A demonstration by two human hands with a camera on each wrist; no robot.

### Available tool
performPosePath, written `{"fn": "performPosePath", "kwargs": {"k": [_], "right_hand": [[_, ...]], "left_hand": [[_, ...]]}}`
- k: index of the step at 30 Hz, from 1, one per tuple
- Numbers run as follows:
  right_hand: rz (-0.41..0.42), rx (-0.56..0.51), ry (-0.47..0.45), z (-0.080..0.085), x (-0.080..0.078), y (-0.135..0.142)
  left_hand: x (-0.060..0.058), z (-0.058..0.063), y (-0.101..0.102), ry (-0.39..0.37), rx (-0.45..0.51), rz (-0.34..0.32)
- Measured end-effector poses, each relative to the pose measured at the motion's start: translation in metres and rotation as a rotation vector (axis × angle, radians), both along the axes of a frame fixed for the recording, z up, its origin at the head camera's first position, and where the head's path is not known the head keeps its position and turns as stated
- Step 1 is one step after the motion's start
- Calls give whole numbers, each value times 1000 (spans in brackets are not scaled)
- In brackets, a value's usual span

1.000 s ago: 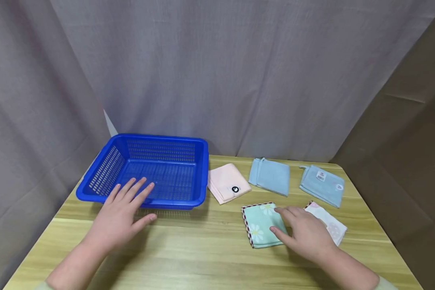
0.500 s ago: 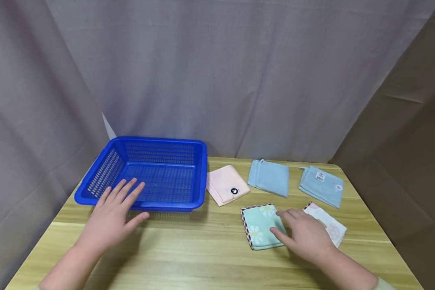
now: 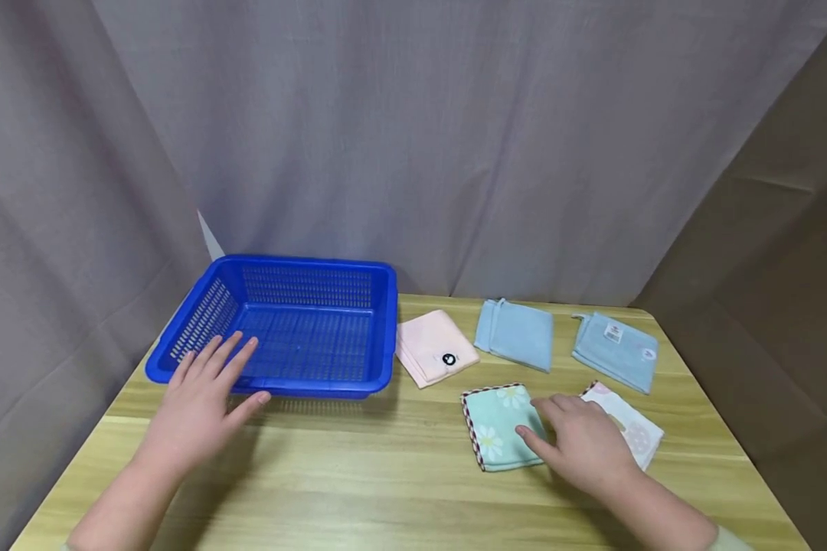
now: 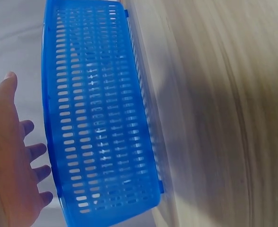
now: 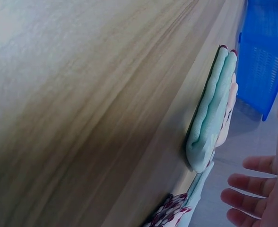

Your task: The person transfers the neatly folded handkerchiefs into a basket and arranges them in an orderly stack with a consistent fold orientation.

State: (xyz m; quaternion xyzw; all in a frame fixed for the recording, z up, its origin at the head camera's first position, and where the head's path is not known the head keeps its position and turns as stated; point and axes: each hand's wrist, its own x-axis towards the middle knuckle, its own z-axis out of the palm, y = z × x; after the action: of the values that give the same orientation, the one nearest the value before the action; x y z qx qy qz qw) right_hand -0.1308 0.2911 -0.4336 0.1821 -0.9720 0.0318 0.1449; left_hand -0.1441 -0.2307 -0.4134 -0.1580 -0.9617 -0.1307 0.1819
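My left hand (image 3: 194, 409) hovers at the near left rim of a blue plastic basket (image 3: 384, 329), fingers spread and holding nothing. In the left wrist view the fingertips show beside the basket's slotted wall (image 4: 99, 113). My right hand (image 3: 582, 440) hangs over the right side of a folded mint-green towel (image 3: 499, 428) with white daisies and a checked edge. Its fingers are relaxed and hold nothing; the right wrist view shows them above the mint towel (image 5: 212, 113). Partly hidden behind the right hand lies a folded white towel (image 3: 637, 428) with a pale pattern.
A folded pink towel (image 3: 434, 344) with a round black mark lies beside the basket. Farther back are a plain blue towel (image 3: 520, 337) and a second blue towel (image 3: 620, 356) with a label. Grey curtain (image 3: 413, 153) stands behind the wooden table (image 3: 358, 490).
My left hand has drifted left along the basket's near rim. The right hand stays nearly in place over the mint towel. The towels and basket lie as before; the head view shifts slightly.
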Motion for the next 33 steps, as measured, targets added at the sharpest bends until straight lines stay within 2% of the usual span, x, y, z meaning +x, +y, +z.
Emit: {"fn": "performPosePath", "kwargs": {"k": [12, 21, 33], "right_hand": [[-89, 10, -76, -5, -6, 2], [-119, 22, -101, -9, -12, 2], [-155, 51, -143, -14, -21, -3]], "left_hand": [[-4, -5, -10, -10, -5, 26], [-4, -6, -19, 0, -6, 29], [-8, -6, -27, -28, -9, 57]]}}
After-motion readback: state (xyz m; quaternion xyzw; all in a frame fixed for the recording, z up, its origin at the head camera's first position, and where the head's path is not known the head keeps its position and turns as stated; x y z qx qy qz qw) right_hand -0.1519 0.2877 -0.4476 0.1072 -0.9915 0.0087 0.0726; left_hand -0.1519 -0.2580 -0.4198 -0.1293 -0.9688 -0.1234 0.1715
